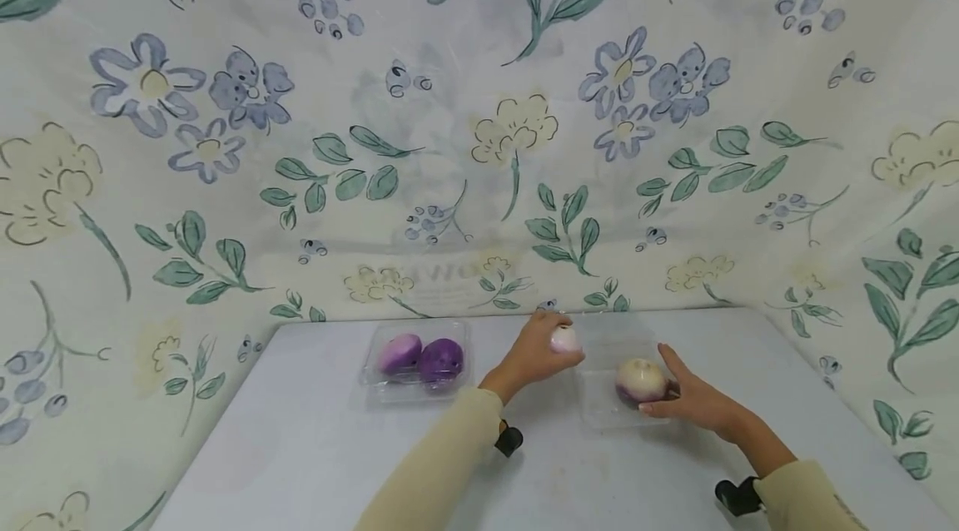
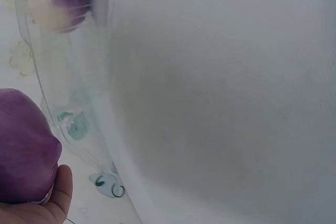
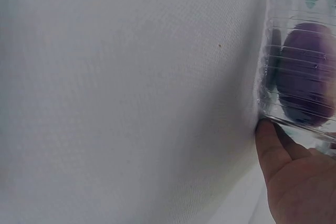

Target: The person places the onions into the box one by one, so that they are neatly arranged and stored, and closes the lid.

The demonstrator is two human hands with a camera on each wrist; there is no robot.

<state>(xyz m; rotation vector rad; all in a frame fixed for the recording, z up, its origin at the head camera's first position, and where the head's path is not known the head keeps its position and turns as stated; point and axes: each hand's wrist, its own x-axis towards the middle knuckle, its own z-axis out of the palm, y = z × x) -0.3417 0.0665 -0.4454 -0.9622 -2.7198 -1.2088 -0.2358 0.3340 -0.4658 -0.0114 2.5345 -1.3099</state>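
My left hand (image 1: 534, 354) grips a purple-and-white turnip (image 1: 565, 339), held just above the left side of a clear plastic container (image 1: 597, 413). The left wrist view shows the held turnip's purple side (image 2: 23, 148) and a fingertip curled against it. Inside that container sits another turnip (image 1: 641, 381), pale on top and purple below. My right hand (image 1: 700, 402) holds the container's right side, its thumb toward the front and its fingers toward the back. In the right wrist view, fingers (image 3: 273, 150) press at the container's lower edge, beside the purple turnip (image 3: 306, 74) seen through ribbed plastic.
To the left, a second clear container (image 1: 369, 385) holds a lilac turnip (image 1: 400, 354) and a dark purple one (image 1: 441, 362). Both containers stand on a white table (image 1: 300, 464). Behind the table hangs a flower-patterned sheet (image 1: 442, 98).
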